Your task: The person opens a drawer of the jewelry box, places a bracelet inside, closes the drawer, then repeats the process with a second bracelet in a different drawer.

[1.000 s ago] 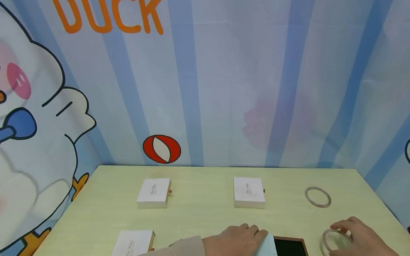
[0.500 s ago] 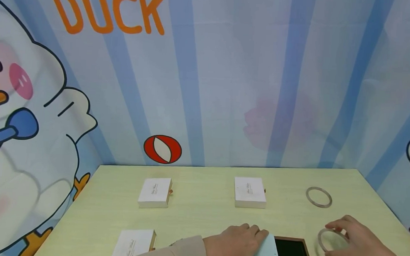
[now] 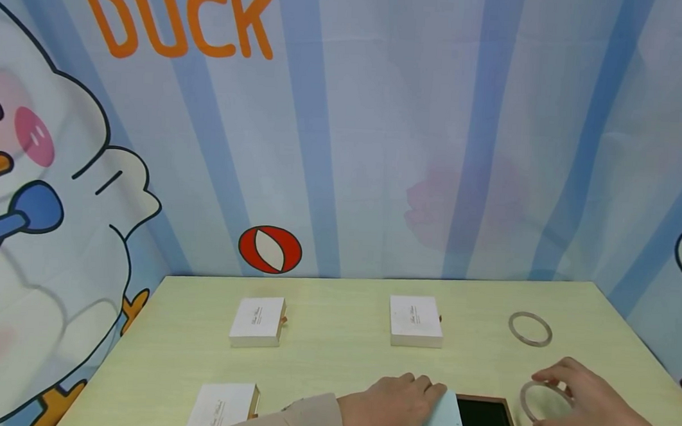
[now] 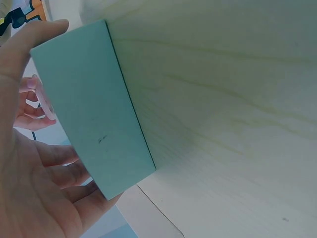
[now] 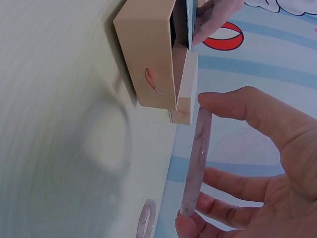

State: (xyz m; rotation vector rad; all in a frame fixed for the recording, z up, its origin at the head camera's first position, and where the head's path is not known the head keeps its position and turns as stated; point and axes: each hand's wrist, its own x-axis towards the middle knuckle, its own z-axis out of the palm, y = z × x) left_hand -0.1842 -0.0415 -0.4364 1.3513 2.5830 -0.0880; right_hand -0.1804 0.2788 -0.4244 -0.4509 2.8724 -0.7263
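Observation:
My left hand (image 3: 388,408) grips a pale blue jewelry box (image 3: 444,424); in the left wrist view, thumb and fingers span opposite edges of its blue end (image 4: 94,109). The box's drawer (image 3: 485,421) is pulled out to the right, showing a dark lining. A small ribbon tab (image 5: 152,82) hangs on the drawer's front in the right wrist view. Off the drawer's right side, my right hand (image 3: 588,406) pinches a translucent pale bangle (image 5: 196,158) between thumb and fingertips. The bangle is tilted and held above the table, apart from the drawer.
A second bangle (image 3: 511,329) lies farther back on the right of the table (image 3: 333,360). White boxes stand at back left (image 3: 257,321), back middle (image 3: 416,320) and front left (image 3: 222,407). A printed curtain (image 3: 379,144) rises behind the table.
My right hand has moved a little left with the bangle, closer to the drawer. My left hand and the box have stayed in place.

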